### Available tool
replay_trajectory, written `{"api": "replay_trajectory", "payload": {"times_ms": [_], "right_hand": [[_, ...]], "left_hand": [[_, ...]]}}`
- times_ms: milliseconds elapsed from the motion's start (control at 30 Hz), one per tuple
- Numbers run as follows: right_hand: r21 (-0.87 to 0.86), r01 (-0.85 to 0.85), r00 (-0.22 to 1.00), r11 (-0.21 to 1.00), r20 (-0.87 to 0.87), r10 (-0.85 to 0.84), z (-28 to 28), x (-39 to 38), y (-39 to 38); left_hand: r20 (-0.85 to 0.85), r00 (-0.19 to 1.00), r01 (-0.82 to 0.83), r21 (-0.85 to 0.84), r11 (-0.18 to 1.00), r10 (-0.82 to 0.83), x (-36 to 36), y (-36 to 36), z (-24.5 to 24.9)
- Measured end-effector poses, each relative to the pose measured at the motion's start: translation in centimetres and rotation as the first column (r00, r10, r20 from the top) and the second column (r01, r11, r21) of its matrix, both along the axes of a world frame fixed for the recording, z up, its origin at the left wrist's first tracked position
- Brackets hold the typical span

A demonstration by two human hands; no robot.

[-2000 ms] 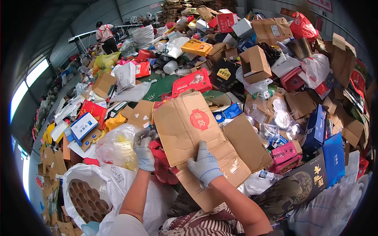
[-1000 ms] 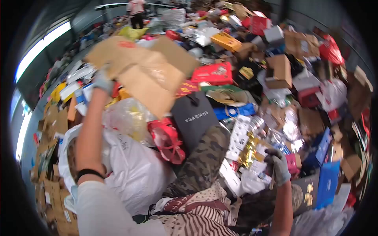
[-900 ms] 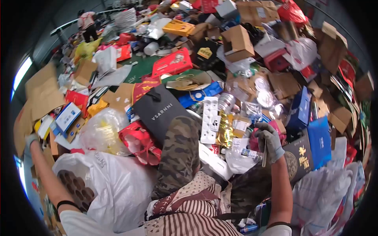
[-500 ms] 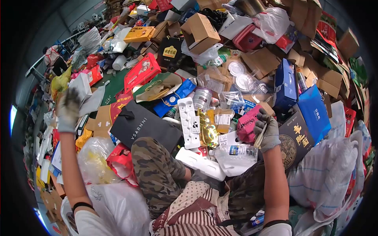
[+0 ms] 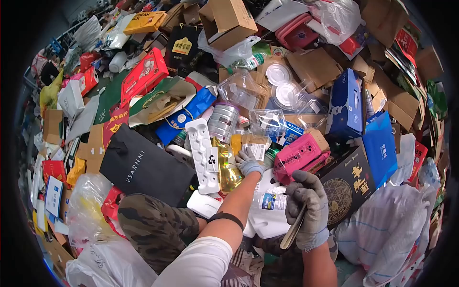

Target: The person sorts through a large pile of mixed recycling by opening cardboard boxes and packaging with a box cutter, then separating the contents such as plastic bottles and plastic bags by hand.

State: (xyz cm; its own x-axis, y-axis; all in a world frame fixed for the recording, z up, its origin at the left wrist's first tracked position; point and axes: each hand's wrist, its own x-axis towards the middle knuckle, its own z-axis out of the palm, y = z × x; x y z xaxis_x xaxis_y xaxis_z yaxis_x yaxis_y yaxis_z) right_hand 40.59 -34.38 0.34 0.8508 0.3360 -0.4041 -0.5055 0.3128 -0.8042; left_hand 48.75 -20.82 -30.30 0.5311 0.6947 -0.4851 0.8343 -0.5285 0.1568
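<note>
My left hand [image 5: 249,162], in a grey work glove, reaches into the middle of the pile. Its fingers lie spread on the lower edge of a brown packet with a white label [image 5: 255,147], beside gold shiny wrapping [image 5: 229,172]. A white foam tray [image 5: 202,155] is left of it. My right hand [image 5: 309,208], gloved too, is raised nearer to my body, its fingers curled around a thin flat strip [image 5: 293,228] that points down. Just beyond that hand is a crumpled pink box [image 5: 301,155]. A clear plastic container with a blue label [image 5: 273,202] lies between the hands.
A black paper bag [image 5: 143,167] leans by my left knee. At the right are a black box with gold print [image 5: 349,186], a blue box [image 5: 346,105] and a white woven sack [image 5: 382,225]. Cardboard and plastic pile up ahead.
My left hand has swung from the far left to the middle packet. My right hand, still holding the strip, has come lower and closer. The camera view has shifted, and the pink box lies beyond my right hand.
</note>
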Motion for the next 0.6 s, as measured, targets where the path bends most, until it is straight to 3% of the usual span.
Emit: {"api": "replay_trajectory", "payload": {"times_ms": [133,233,267,367,433,467,533,600], "right_hand": [[-0.005,-0.046,0.999,0.999,0.012,0.046,0.7,0.9,0.7],[0.047,-0.054,0.998,0.997,0.046,0.051,0.2,1.6,0.7],[0.051,-0.026,0.998,0.998,0.06,0.023,0.4,1.6,1.0],[0.081,-0.006,0.996,0.997,0.09,-0.001,0.4,1.7,0.9],[0.095,-0.005,0.99,0.995,0.137,-0.008,-0.1,1.8,0.8],[0.093,-0.005,0.989,0.996,0.145,-0.008,-0.2,1.8,0.9],[0.103,-0.033,0.991,0.994,0.133,0.019,-0.3,1.9,1.1],[0.076,-0.051,0.99,0.996,0.133,0.041,-0.5,1.7,2.1]], "left_hand": [[-0.02,0.992,0.122,-0.147,0.982,-0.126,-0.5,2.7,3.8],[0.009,0.999,0.039,-0.108,0.993,-0.038,0.3,4.2,1.9],[0.149,0.989,0.003,-0.096,0.995,0.011,0.5,5.1,0.5],[0.249,0.964,-0.058,-0.139,0.989,0.092,-0.1,9.3,4.2],[0.418,0.902,-0.063,-0.121,0.991,0.109,-2.0,12.9,6.6],[0.409,0.892,-0.082,-0.266,0.96,0.19,-3.0,14.6,8.8],[0.438,0.768,-0.047,-0.689,0.724,0.467,-5.1,18.3,11.1],[0.382,0.627,0.087,-0.9,0.427,0.679,-8.5,20.7,15.1]]}}
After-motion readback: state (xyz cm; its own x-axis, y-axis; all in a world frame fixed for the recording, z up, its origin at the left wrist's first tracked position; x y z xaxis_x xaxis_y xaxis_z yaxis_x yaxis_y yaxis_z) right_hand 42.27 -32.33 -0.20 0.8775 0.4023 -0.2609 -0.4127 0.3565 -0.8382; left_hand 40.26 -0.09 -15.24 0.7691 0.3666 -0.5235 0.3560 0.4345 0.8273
